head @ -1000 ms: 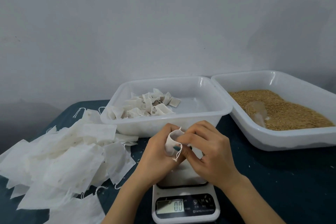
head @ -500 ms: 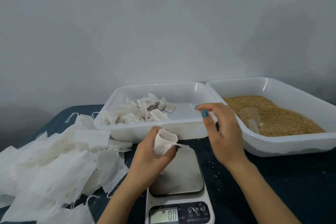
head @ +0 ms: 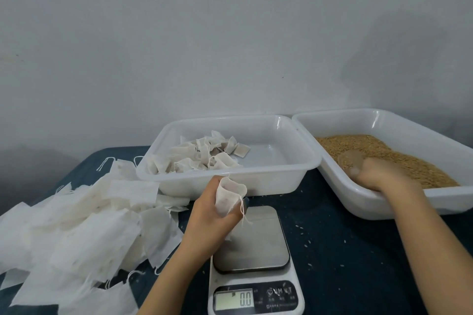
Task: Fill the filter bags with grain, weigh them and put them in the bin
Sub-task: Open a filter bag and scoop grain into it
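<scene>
Filled bags point(head: 202, 155) in left bin point(head: 286, 176); grain point(head: 399, 158), perhaps a scoop point(head: 349, 160), in right bin point(head: 358, 202).

Left side: a loose heap of empty filter bags point(head: 84, 227) covers the table from its left edge almost to the scale.
Centre front: the scale point(head: 253, 261) stands here; the left hand point(head: 212, 215) holds an open bag point(head: 229, 195) above its plate's far left corner.
Behind the scale: a white bin point(head: 258, 181) blocks the way; its right half is bare inside.
Right: the grain tray point(head: 358, 194) touches the bin, leaving no gap; the right hand point(head: 384, 174) is in it.
Open room: dark cloth point(head: 340, 258) between scale and right forearm, dotted with stray grains.
</scene>
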A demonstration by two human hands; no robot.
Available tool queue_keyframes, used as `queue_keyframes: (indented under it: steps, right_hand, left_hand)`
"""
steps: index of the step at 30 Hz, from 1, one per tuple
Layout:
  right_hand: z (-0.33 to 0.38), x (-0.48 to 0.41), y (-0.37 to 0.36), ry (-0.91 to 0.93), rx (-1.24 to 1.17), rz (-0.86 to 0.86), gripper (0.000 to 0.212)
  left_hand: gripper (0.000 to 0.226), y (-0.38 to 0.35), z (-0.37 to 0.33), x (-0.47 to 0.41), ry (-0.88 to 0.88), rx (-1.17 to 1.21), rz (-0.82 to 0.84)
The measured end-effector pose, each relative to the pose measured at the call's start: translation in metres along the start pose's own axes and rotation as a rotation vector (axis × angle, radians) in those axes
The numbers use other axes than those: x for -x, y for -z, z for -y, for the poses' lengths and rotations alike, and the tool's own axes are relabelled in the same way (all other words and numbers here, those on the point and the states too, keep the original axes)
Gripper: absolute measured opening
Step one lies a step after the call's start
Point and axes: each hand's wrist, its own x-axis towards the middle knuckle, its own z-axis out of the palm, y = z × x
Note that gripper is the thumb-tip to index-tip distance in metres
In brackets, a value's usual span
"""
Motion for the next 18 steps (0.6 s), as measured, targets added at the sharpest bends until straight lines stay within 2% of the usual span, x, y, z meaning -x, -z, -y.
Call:
queue_keyframes:
  steps: [3, 6, 7, 9, 13, 15, 17, 18]
  right_hand:
    - [0.002, -0.001, -0.002, 0.013, -0.030, 0.002, 0.012]
    - [0.000, -0.005, -0.003, -0.014, -0.043, -0.083, 0.028]
    - [-0.002, -0.007, -0.003, -0.022, -0.063, -0.131, 0.027]
    - [-0.005, -0.009, -0.003, -0.019, -0.073, -0.183, 0.010]
    - [-0.007, -0.016, 0.001, -0.052, -0.069, -0.201, 0.044]
    - [-0.007, -0.019, 0.002, -0.071, -0.002, -0.132, 0.062]
    - [-0.004, -0.020, 0.002, -0.064, 0.007, -0.045, 0.068]
    - [-0.002, -0.020, 0.002, -0.043, -0.031, -0.018, 0.062]
  left_hand:
    - [0.014, -0.001, 0.000, 0.000, 0.001, -0.003, 0.015]
    - [0.015, -0.001, 0.001, 0.002, 0.008, 0.010, 0.018]
    - [0.015, -0.001, 0.001, 0.001, 0.005, 0.004, 0.017]
    - [0.015, -0.001, 0.002, 0.001, 0.001, -0.004, 0.019]
    - [0.014, 0.000, 0.003, 0.001, 0.005, -0.002, 0.030]
    - [0.014, 0.000, 0.004, 0.001, 0.003, -0.015, 0.033]
    - [0.015, 0.000, 0.003, 0.001, 0.003, -0.016, 0.035]
    - [0.015, 0.000, 0.003, 0.001, 0.002, -0.014, 0.036]
